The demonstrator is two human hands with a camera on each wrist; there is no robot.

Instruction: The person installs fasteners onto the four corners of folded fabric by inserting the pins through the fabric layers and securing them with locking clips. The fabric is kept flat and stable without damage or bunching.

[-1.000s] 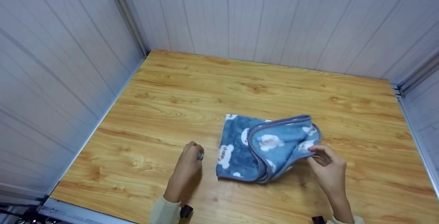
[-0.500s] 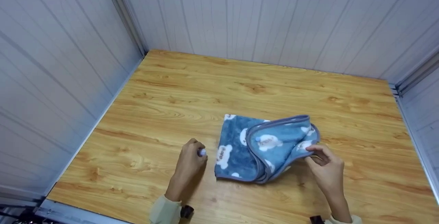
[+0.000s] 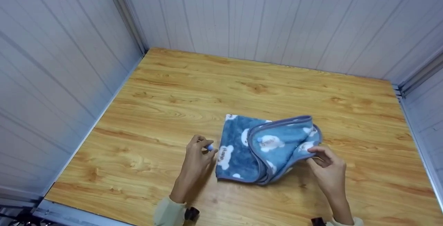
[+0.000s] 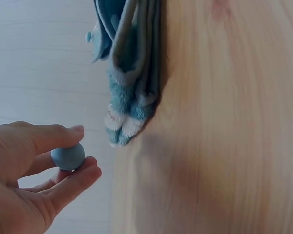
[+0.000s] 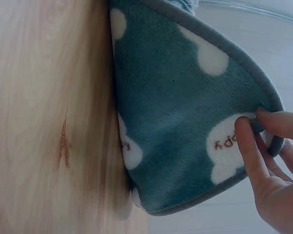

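A fleece blanket point(image 3: 238, 150), blue with white bear-like shapes and grey-blue edging, lies folded on the table with its right part raised. My right hand point(image 3: 328, 170) pinches that raised edge between thumb and fingers; in the right wrist view a small blue-grey piece point(image 5: 257, 126) shows between the fingertips on the cloth. Just left of the blanket, my left hand point(image 3: 197, 156) holds a small smooth blue ball point(image 4: 68, 157) between thumb and fingertips, above the tabletop. A small light-blue button-like knob point(image 3: 259, 139) sits on the upper fold of the blanket.
The wood-grain table point(image 3: 166, 91) is bounded by a pale panelled back wall point(image 3: 242, 18) and side walls. A metal rail point(image 3: 79, 214) runs along its front left edge.
My left hand has shifted slightly right and up, to beside the blanket's left edge, and its fingers have extended so more of the ball shows. My right hand keeps its pinch.
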